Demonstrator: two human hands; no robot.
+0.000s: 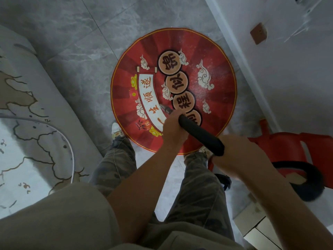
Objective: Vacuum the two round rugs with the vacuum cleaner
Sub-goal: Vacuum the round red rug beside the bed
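From my feed, the red round rug [126, 83] lies on the grey floor tiles [72, 42] straight ahead at twelve o'clock, its near rim just in front of the person's feet. The left shoe [116, 129] sits just outside its edge at about seven o'clock of the rug. A pale dusting shows on the rug's right half, around two to three o'clock. Both hands are on the vacuum's black handle tube [201, 135], which slants across the rug's near side. The left hand [173, 131] is wrapped round its lower end, and the right hand [239, 154] is closed over its upper end. Beyond the left hand a short piece of metal wand [164, 109] reaches over the white banner print; I cannot make out the nozzle. At three o'clock stands a red plastic object [288, 147] with a black hose [314, 179] looped in front of it — I cannot tell whether it is the vacuum's body. At nine o'clock lies a pale gold-lined rug [27, 105] with a white cable [71, 148] curving over it. A brown wall socket [258, 33] sits at one o'clock.
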